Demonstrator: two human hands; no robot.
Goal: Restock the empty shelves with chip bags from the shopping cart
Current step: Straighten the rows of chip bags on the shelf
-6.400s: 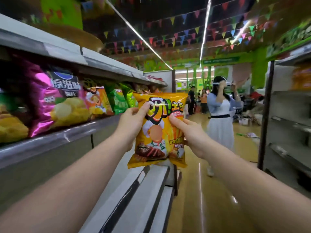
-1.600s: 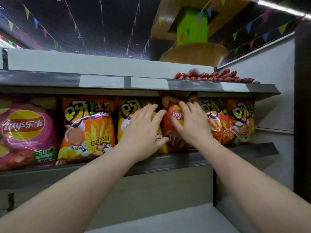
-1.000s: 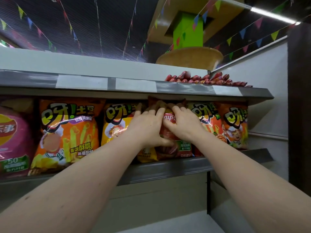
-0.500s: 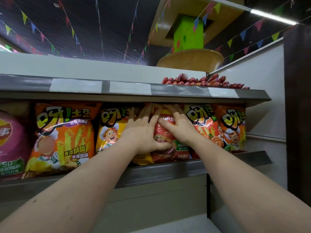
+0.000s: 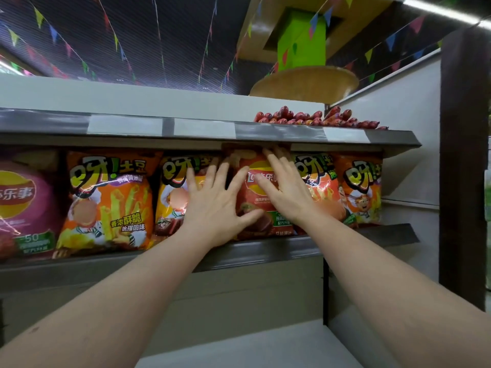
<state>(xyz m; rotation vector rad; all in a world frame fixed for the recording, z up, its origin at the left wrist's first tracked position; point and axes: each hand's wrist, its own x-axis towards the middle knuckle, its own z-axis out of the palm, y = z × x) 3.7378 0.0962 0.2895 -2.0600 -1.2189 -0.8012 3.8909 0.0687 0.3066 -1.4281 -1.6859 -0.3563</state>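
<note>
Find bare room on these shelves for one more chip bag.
The chip row is packed edge to edge where both hands press. Bare shelf shows only right of the last orange bag, and on the top shelf left of the sausages.

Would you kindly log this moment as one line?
left hand: open, on bags | right hand: open, on red Lay's bag | bag: on shelf

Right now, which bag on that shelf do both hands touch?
The red Lay's bag, mid-row. The left hand and right hand lie flat on it with straight fingers; the orange bags beside it show a different logo.
</note>
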